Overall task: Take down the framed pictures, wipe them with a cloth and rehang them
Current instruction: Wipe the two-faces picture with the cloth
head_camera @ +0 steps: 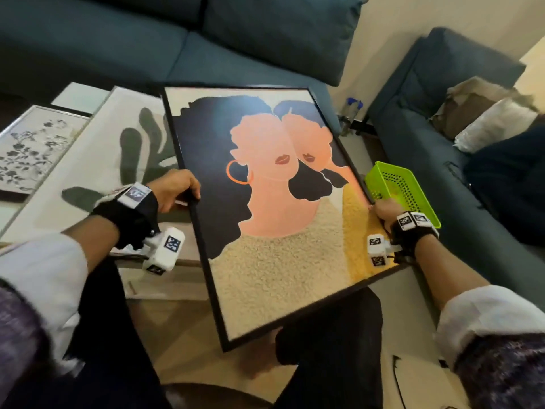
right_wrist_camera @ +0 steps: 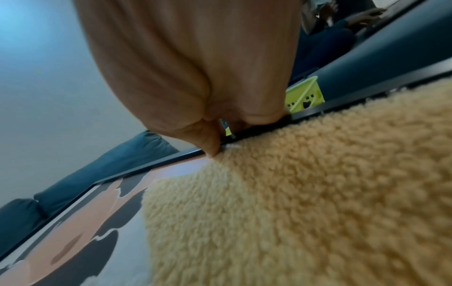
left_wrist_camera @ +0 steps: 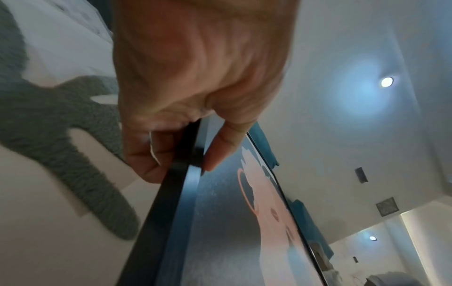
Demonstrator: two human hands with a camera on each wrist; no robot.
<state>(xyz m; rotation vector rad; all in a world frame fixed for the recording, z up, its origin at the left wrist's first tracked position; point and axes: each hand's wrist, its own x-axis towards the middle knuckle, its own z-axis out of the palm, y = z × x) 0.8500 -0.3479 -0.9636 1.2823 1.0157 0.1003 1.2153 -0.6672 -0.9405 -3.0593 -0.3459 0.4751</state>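
Observation:
A large black-framed picture (head_camera: 265, 202) of two peach faces with dark hair is held face up above my lap, tilted. My left hand (head_camera: 177, 190) grips its left edge, thumb on the glass and fingers curled beneath, as the left wrist view shows (left_wrist_camera: 186, 151). My right hand (head_camera: 383, 211) grips the right edge of the frame (right_wrist_camera: 171, 160), thumb on top by the fuzzy yellow area. Two other framed pictures lie on the low table at left: one with green shapes (head_camera: 118, 160) and one with grey flowers (head_camera: 32, 146). No cloth is visible.
A lime green perforated basket (head_camera: 404, 190) stands just beyond my right hand. A teal sofa (head_camera: 206, 39) runs along the back and another (head_camera: 442, 119) along the right, with cushions and a seated person's dark clothing. My knees are beneath the picture.

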